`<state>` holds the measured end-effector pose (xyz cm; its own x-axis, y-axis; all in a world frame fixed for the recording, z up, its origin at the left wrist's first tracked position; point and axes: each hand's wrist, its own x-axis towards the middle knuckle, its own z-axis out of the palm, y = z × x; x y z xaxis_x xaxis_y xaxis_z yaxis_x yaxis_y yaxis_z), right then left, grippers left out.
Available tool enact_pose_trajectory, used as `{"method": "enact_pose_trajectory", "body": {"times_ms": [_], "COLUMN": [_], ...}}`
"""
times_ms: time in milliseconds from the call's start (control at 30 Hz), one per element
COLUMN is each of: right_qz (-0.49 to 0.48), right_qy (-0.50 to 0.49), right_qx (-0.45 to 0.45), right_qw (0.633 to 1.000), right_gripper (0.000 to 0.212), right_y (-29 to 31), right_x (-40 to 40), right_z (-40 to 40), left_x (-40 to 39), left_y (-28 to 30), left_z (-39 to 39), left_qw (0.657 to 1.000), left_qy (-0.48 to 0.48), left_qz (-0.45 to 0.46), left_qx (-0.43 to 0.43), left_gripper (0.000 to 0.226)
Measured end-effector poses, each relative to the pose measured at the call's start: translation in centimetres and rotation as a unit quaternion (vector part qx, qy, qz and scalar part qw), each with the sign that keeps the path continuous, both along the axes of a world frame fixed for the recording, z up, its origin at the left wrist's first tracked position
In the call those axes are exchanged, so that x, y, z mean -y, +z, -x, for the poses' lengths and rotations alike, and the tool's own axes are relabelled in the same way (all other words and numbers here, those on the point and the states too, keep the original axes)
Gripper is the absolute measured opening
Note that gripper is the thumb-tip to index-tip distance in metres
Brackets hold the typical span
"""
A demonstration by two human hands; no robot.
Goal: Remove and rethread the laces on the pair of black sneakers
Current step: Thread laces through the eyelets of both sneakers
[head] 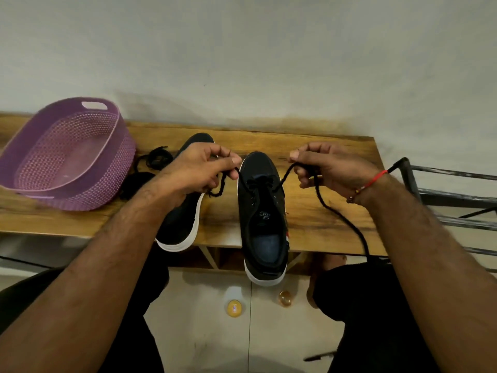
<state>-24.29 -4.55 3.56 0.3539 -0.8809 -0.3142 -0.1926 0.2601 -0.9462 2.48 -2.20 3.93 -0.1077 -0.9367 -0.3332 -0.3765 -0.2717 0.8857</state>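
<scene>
Sneaker (265, 219) w/ black upper, white sole sits at 6 o'clock of the wooden surface (317, 211), toe pointing to 12, heel overhanging the near edge. Lace (285, 175) threaded thru the toe-end eyelets only; both ends come out to the sides. Left hand (199, 168) pinches the left end betw. thumb and forefinger, at approx. 9 o'clock of the toe; short tail curls below the hand. Right hand (322, 165) grips the right end at approx. 3 o'clock of the toe, fingers curled round it; long remainder trails down past the wrist and off the surface edge toward 5 o'clock. Red thread (375, 177) and beads on right wrist.

Second sneaker (185, 211) lies just left of the first, partly under the left forearm, toe to 12, heel also over the edge. No lace visible in it. Loose black lace (157, 157) bundled at 10 o'clock, betw. that shoe and a purple basket (67, 154) at 9 o'clock, far left of surface. Metal rack (443, 195) at 3 o'clock, off the surface. Floor below: yellow round object (234, 308), small amber one (285, 298) near it.
</scene>
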Motion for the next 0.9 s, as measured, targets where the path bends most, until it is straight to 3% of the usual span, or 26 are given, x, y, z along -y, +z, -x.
{"method": "enact_pose_trajectory", "body": {"times_ms": [233, 367, 667, 900], "right_qz": [-0.002, 0.017, 0.161, 0.265], "right_qy": [-0.018, -0.006, -0.058, -0.13], "right_qx": [0.109, 0.139, 0.082, 0.037], "right_qw": [0.994, 0.99, 0.982, 0.955], "right_gripper": [0.023, 0.038, 0.026, 0.017], "right_y": [3.6, 7.4, 16.0, 21.6], "right_x": [-0.8, -1.6, -3.2, -4.7], "right_z": [-1.5, -2.0, -2.8, -3.1], "left_x": [-0.3, -1.3, -3.7, -5.6], "left_y": [4.3, 8.1, 18.9, 24.5], "left_z": [0.5, 0.6, 1.2, 1.9], "left_qw": [0.984, 0.971, 0.965, 0.954], "left_qy": [0.015, 0.015, -0.015, -0.006], "left_qz": [-0.007, -0.042, 0.008, 0.053], "left_qx": [-0.177, -0.235, -0.262, -0.295], "left_gripper": [0.03, 0.031, 0.045, 0.041]}}
